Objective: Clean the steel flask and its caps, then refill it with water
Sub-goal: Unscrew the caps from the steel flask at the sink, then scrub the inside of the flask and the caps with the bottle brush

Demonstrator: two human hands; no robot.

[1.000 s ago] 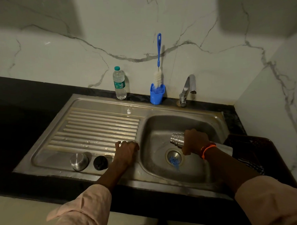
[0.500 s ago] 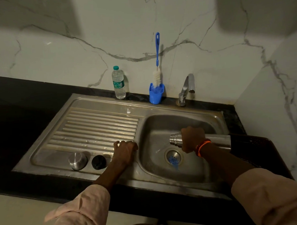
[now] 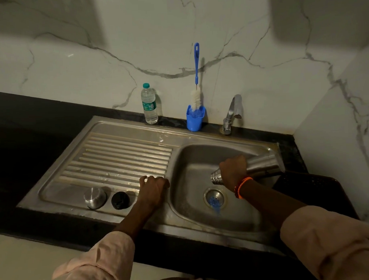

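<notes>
My right hand (image 3: pixel 232 171) grips the steel flask (image 3: pixel 261 163) near its neck, fingers (image 3: pixel 226 163) curled round the body. The flask lies almost level over the sink basin (image 3: pixel 192 160), its threaded open mouth pointing left above the drain (image 3: pixel 215 198) and its base reaching toward the basin's right rim. An orange band (image 3: pixel 242 186) sits on that wrist. Something blue shows in the drain strainer; I cannot tell what it is.

My left hand (image 3: pixel 153 189) rests on the ridge between the drainboard (image 3: pixel 121 161) and the basin, fingers bent over the edge and holding nothing.

The 2 caps stand on the flat front part of the drainboard, just left of my left hand: the steel cap (image 3: pixel 95 198) further left, the black cap (image 3: pixel 120 200) beside it, close but apart.

At the back of the counter (image 3: pixel 22 128), against the marble wall, a clear plastic water bottle (image 3: pixel 149 104) stands upright with a teal cap and a green label; its writing is too small for me to read. To its right a blue cup (image 3: pixel 195 120) holds a bottle brush (image 3: pixel 196 85) with white bristles and a blue handle leaning on the wall. The tap (image 3: pixel 232 114) stands further right, behind the basin. A dark crate (image 3: pixel 313 187) sits on the counter right of the sink.

I see no readable brand on the flask or caps.
</notes>
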